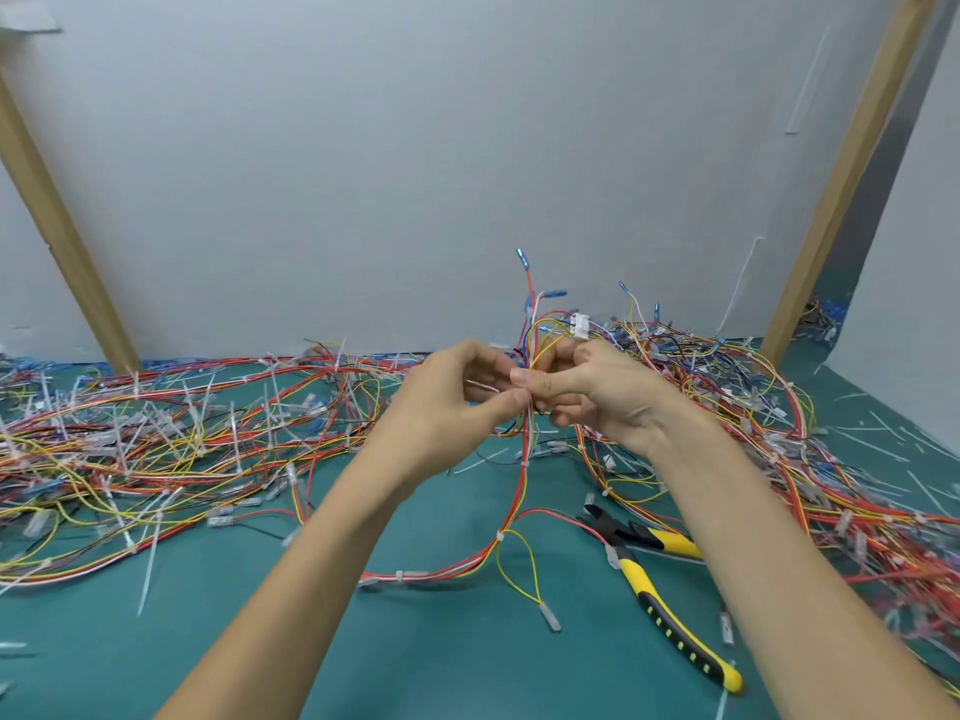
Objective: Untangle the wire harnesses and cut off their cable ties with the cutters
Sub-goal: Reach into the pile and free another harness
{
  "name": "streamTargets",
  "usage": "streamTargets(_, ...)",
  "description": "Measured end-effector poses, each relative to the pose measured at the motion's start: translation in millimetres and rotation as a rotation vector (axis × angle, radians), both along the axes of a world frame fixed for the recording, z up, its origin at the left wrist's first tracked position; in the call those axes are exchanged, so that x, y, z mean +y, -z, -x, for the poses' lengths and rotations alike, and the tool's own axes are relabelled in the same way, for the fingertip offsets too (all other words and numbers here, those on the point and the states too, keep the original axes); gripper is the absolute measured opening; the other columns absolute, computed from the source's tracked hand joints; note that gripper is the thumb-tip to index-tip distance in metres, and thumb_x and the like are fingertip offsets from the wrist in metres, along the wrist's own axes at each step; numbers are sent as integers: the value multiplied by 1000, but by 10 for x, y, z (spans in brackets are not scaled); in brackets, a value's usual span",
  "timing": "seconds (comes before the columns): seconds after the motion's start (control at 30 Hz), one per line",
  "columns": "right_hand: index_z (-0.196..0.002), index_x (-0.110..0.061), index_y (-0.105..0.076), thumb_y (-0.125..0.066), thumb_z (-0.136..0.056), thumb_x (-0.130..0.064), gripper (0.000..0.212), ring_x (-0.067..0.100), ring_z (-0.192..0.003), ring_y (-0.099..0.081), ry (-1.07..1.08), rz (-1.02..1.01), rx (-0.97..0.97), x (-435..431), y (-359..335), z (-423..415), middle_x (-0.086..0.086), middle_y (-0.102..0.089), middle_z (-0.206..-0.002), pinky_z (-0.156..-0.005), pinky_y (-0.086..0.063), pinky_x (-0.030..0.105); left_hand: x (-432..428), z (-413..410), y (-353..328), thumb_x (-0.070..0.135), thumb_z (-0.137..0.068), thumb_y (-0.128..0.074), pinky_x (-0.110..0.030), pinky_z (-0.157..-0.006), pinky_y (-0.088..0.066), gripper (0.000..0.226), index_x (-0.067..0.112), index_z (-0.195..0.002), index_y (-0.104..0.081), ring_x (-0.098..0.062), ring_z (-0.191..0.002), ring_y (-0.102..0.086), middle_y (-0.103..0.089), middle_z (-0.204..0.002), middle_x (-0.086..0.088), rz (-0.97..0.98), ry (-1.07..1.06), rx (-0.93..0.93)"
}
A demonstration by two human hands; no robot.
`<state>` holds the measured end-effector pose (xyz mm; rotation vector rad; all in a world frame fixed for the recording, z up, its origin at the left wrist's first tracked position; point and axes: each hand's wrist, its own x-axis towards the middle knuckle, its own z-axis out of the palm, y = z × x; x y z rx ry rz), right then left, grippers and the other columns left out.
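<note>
Item, held harness (525, 444): red, yellow and white strands, raised off the green mat (441, 657) at centre, long axis running 12 to 6 o'clock. Its top fans out in blue terminals (519, 254) and a white connector (579, 324); its lower end reaches the mat and bends away toward 8 o'clock. Grip: my left hand (457, 402) pinches the strands between thumb and forefinger from 9 o'clock; my right hand (597, 392) holds them from 3 o'clock, thumb laid across, other fingers curled behind; the two thumbs almost touch. Cable tie (501, 536): on the same harness, at 6 o'clock from my fingers, where a yellow loop branches off (at least one more shows further along the trailing end). Cutters (649, 600): flat on the mat at 5 o'clock from the grip, held by neither hand, long axis 11 to 5 o'clock, jaws toward 11, yellow-and-black handles toward me, one handle partly hidden under my right forearm. I judge the right hand the nearer and better placed to lift them, the left keeping the harness taut. Surroundings: left pile (156, 449) of tied harnesses at 9 o'clock; right pile (779, 459) at 3 o'clock; cut tie scraps (878, 444) beyond it. Containers: none in view.
</note>
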<state>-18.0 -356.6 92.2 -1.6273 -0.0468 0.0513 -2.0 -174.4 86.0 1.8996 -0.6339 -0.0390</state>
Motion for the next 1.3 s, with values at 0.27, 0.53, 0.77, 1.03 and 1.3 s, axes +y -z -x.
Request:
streamTargets(0.27,-88,-10,-72,-66,-84,-38,29,12,-67,-69,-88,9,-51,-25,2,1,5,-75,-85,-49,-49,18,57,-68,33,23,-73,-89,-37,-80,-61,26,13,-87,-69,-17,-76,-73,-76,-81,-5,165,-53,119)
streamTargets(0.53,-106,-16,-78,-66,-96,-16,16,11,-80,-66,-121,117,-91,-36,-14,36,0,-73,-94,-56,-50,19,113,-106,-2,4,-82,-74,-21,-68,-59,9,9,-89,-71,-18,-79,-76,-77,-79,-9,217,-99,204)
streamTargets(0.77,-93,-15,-76,-63,-95,-17,13,15,-82,-66,122,4,-240,-101,-249,126,2,-74,-92,-64,-48,23,252,-49,-330,-2,-92,-58,-21,-72,-54,22,4,-112,-65,-14,-73,-69,-74,-79,-6,596,105,299)
streamTargets(1.03,-115,-21,-74,-47,-91,-64,56,19,-109,-68,-88,91,-301,17,-642,339,-1,-74,-115,-96,-47,40,146,276,-695,-3,-90,-53,-26,-69,-61,33,2,-121,-56,-16,-72,-74,-76,-84,-8,957,375,261)
streamTargets(1.3,-100,-20,-73,-61,-98,-26,13,15,-66,-67,63,37,-286,117,-429,264,2,-71,-91,-44,-39,20,-47,193,-390,15,-90,-70,-30,-80,-54,25,12,-114,-64,-10,-83,-70,-77,-94,-5,604,-75,234)
